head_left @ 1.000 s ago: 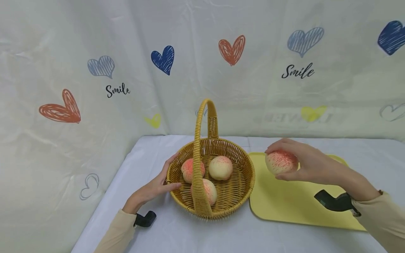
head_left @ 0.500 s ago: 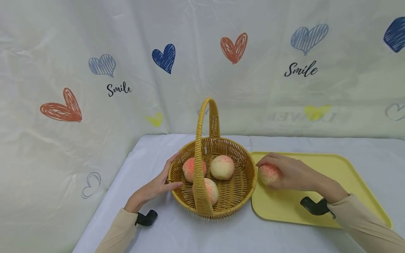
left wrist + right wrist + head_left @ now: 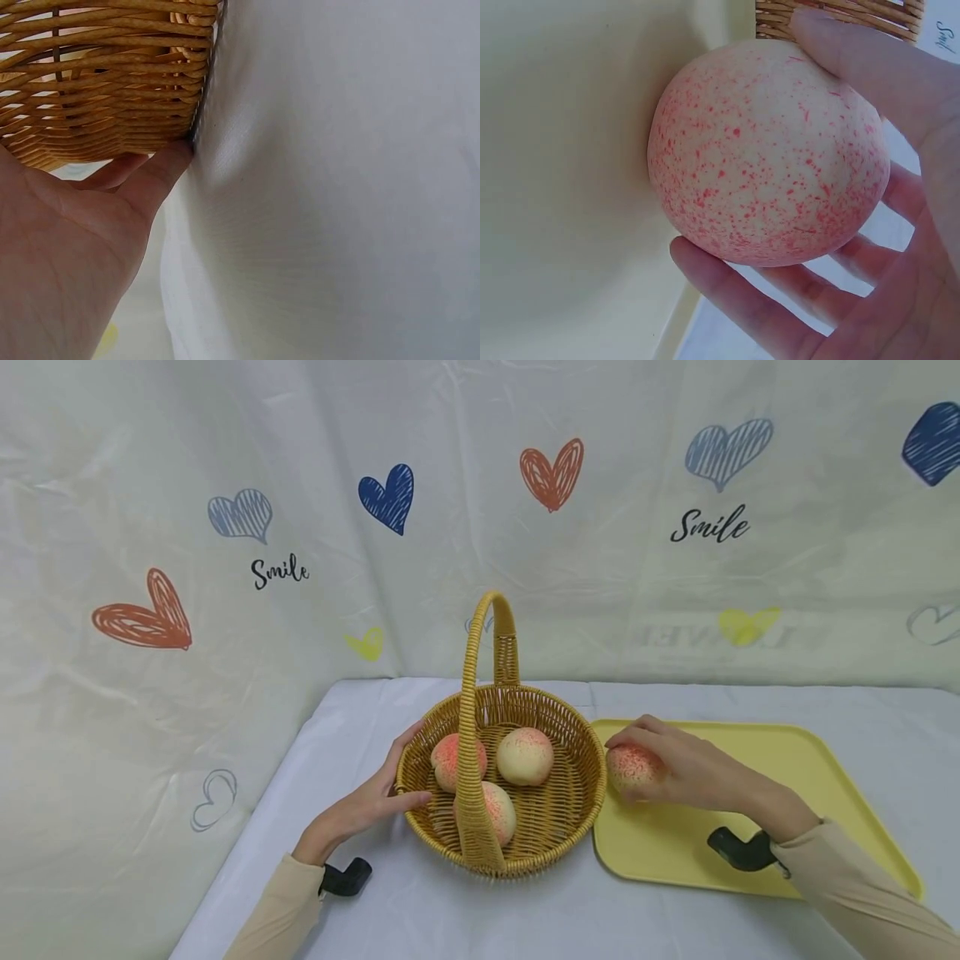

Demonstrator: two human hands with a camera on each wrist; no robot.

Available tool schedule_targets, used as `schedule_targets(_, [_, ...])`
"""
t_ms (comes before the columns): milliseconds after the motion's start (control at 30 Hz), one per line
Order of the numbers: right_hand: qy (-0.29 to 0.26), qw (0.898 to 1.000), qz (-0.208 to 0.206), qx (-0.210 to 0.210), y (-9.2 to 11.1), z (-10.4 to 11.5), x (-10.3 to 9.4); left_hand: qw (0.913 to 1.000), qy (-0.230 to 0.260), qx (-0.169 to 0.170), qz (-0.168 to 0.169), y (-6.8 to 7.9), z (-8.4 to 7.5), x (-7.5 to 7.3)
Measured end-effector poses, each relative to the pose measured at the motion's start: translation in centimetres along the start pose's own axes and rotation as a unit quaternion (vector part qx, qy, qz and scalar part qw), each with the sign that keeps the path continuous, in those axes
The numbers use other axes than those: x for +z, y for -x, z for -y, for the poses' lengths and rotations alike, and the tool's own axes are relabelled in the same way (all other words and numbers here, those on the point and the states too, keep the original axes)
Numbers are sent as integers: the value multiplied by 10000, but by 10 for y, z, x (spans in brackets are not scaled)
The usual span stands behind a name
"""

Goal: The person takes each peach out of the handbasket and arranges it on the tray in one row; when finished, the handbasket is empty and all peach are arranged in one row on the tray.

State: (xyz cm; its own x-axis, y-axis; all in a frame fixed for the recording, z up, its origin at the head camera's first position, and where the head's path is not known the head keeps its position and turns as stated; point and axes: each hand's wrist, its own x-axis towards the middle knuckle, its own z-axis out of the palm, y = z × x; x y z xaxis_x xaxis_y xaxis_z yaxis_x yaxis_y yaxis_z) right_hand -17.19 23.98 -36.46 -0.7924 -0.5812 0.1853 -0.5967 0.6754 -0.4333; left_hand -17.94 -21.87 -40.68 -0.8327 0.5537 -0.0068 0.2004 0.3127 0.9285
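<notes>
Since the frame one second earlier, we see the right hand (image 3: 690, 770) lower and nearer the wicker basket (image 3: 553, 712), the speckled peach (image 3: 634, 767) having travelled with it. We find this hand clamped on the peach, which lies between the thumb on one side and the fingers on the other. The peach is just right of the basket, at the end of the yellow tray (image 3: 705, 856) nearest it; whether it touches the tray we cannot tell. The left hand (image 3: 375, 795) grips the basket's left side, thumb over the rim. Inside the basket we note a pale peach (image 3: 525, 757) right of the handle (image 3: 468, 735), and a redder peach (image 3: 446, 763) and a front peach (image 3: 501, 814), both partly hidden by it. Behind the basket hangs a heart-printed curtain (image 3: 457, 410).
</notes>
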Motion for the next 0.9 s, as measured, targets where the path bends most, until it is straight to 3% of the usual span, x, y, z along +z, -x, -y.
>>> schedule_targets(233, [-126,9995,100,-267,-3,-2,1,10000,-12,-10,4,0,1,0])
schedule_targets(467, [44,10000,41,3,-6,-2,0,10000,3,3,31,-1,2,-1])
schedule_targets(700, [-61,9993,172,-333,-11,-2,1,10000,19,18,21,-2,2,-2])
schedule_targets(900, [-73,9999,114,-61,-12,2,2,10000,10,-14,3,-1,2,-2])
